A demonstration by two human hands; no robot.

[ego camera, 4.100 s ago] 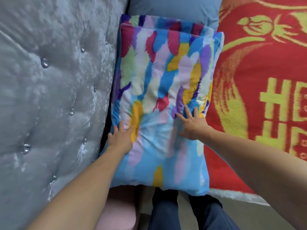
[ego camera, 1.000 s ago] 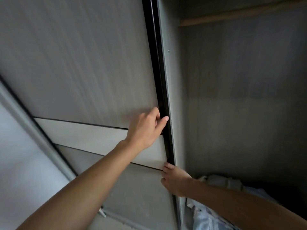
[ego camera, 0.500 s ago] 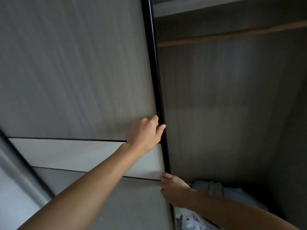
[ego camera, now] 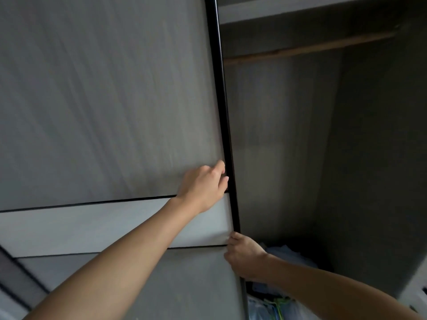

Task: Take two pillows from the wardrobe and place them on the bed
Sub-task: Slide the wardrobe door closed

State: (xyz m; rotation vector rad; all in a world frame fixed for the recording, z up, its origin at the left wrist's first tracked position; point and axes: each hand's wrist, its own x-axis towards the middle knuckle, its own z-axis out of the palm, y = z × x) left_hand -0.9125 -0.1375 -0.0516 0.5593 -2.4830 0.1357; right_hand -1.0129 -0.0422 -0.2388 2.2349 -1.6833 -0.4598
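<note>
I face a grey wardrobe with a sliding door (ego camera: 111, 112) edged in black. My left hand (ego camera: 203, 185) grips the door's black edge at mid height, fingers curled around it. Lower down, my right hand (ego camera: 245, 259) holds the same edge from the open side. To the right the wardrobe interior (ego camera: 288, 146) stands open and dark. Pale blue and white bundled fabric (ego camera: 288, 255) lies at its bottom; I cannot tell whether it is a pillow. No bed or pillow shows in view.
A wooden hanging rail (ego camera: 307, 49) crosses the top of the open compartment under a shelf (ego camera: 277, 8). The compartment's dark right wall (ego camera: 381, 158) bounds the opening. More plastic-wrapped bedding (ego camera: 270, 308) lies at the bottom edge.
Four seconds ago both hands pressed a colourful pillow on the bed. In the last second the door has slid left under both hands, and the opening is wider.
</note>
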